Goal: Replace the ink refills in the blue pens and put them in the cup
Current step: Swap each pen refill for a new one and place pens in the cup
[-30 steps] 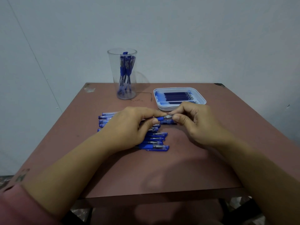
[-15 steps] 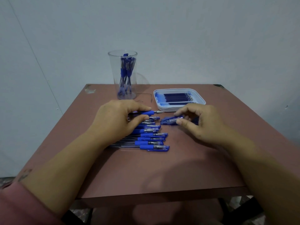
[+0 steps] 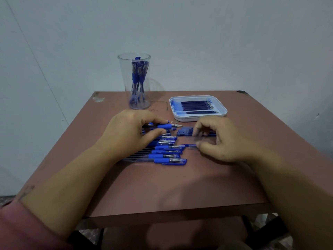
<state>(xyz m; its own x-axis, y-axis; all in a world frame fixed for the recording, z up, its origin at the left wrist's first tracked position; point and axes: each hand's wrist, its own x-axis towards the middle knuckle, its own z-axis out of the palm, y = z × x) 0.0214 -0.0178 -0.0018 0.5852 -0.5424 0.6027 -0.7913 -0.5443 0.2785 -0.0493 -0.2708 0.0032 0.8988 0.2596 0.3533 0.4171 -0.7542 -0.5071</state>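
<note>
Beyond left hand, clear cup with blue pens standing inside; beyond right hand, white tray with dark refills laid side by side. On table, under and just right of left hand, row of more pens; under right fingers, blue parts, partly hidden. Left thumb and forefinger pinched round one pen, tip toward right hand; right fingers loosely curled over parts, thumb tip beside small blue piece, too blurred to tell whether gripped.
</note>
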